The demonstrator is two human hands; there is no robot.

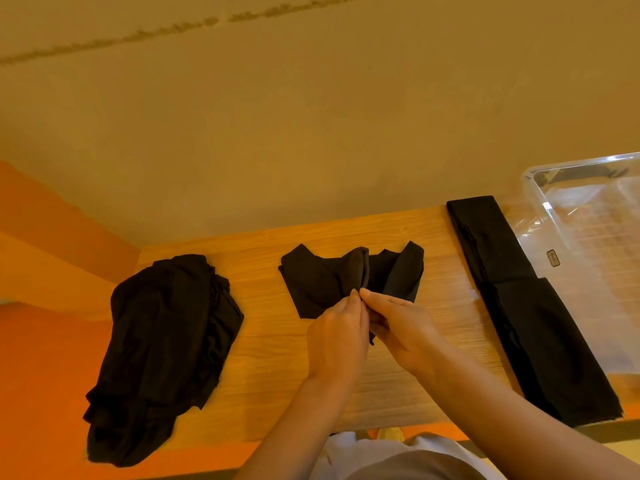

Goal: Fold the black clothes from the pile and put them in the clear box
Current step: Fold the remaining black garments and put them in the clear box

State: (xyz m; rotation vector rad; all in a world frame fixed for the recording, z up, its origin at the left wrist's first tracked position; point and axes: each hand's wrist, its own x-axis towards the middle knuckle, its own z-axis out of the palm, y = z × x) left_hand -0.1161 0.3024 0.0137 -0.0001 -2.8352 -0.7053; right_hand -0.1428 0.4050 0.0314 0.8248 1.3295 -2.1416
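Black clothes are lying in three groups on the wooden table [263, 358]. One small black garment [322, 282] is sitting just beyond the fingertips of both hands, spread partly flat with its two far corners pointing up and away, and a ridge of its cloth is standing up in the middle where the hands are meeting. The left hand [337, 336] and the right hand [401, 327] are working close together, thumbs and forefingers touching or nearly so, each pinching the near edge of that garment; a short tail of dark cloth is hanging down between the two palms. Exactly how many layers each hand is pinching is hard to tell, since the fabric is uniformly dark.

Well out to the left of the left hand, the unfolded pile [166, 348] is slumping in a loose heap, its near end drooping over the table's front edge. To the right of the right hand, a long folded strip [519, 306] of black cloth is lying flat, running from the far edge of the table toward the near edge. Just beyond that strip, farther right again, the clear box [585, 216] is standing with its open top facing up, its near wall touching or almost touching the folded strip.
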